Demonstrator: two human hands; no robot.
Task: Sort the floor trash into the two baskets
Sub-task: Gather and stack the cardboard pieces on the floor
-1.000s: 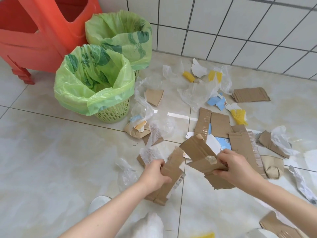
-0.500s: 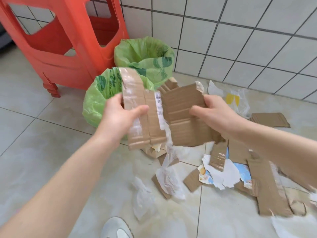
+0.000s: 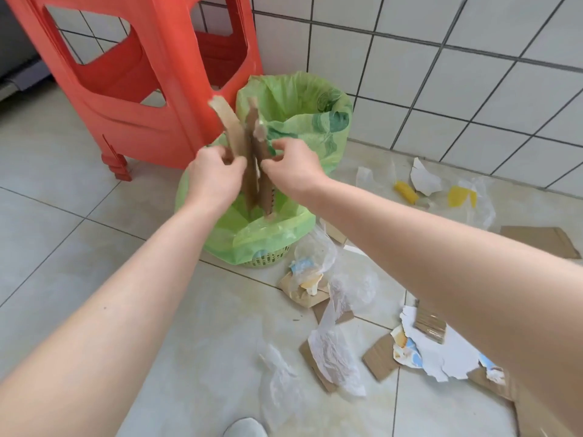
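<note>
Both hands meet over the near basket. The left hand (image 3: 214, 176) pinches a long strip of the cardboard pieces (image 3: 252, 159) between thumb and fingers, and the right hand (image 3: 291, 167) grips the other strips from the opposite side, so the 2 hands press the bundle between them. The strips stand nearly upright, edge-on to the camera and blurred; there seem to be 3 of them, though the blur makes the count uncertain. Their lower ends dip into the mouth of the near basket (image 3: 265, 260), which is lined with a green bag and shows its green lattice wall only at the bottom. Just behind it, against the tiled wall, stands the far basket (image 3: 331, 121), also lined with a green printed bag. A red plastic stool (image 3: 132, 89) stands to the left of both baskets.

To the right of the near basket the floor holds the rest of the trash: clear plastic bags (image 3: 318, 253) near the basket's foot, a torn white paper sheet (image 3: 441, 351) over brown card, a flat cardboard sheet (image 3: 536, 239) further right, and yellow scraps (image 3: 407, 190) near the wall. A white shoe tip (image 3: 244, 427) shows at the bottom edge.
</note>
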